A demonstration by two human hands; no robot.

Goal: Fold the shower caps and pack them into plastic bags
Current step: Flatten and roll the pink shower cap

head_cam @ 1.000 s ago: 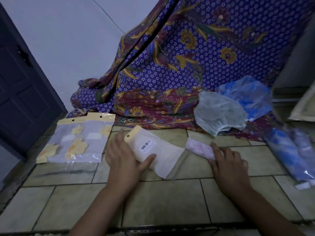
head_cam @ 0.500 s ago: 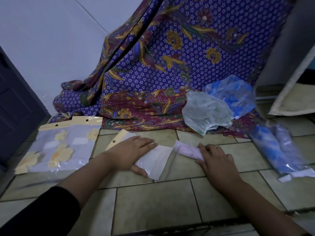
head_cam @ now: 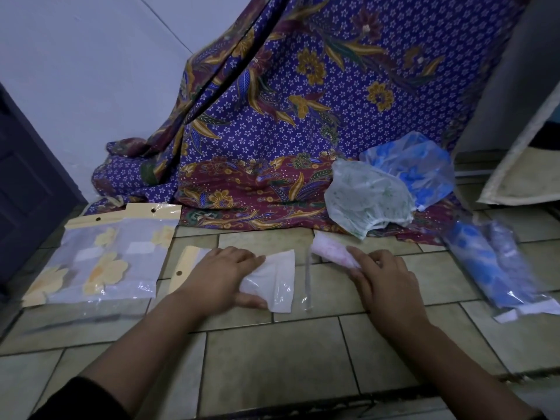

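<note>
L hand (head_cam: pixel 222 275): fingers flat, spread, pressing clear crinkly bag (head_cam: pixel 272 280) onto tiled floor (head_cam: pixel 272 353). R hand (head_cam: pixel 383 281): fingers curled, pinching folded pink cap (head_cam: pixel 331 253), soft roll, just right of bag's open end.

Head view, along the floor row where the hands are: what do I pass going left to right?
Packed bags with yellow flowers → left hand on the open bag → pink folded cap → right hand → blue packed bags.

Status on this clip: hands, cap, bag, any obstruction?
Left hand flat on the plastic bag, pinning it. Right hand holds the folded pink cap, not yet in the bag. Nothing blocking between them.
</note>
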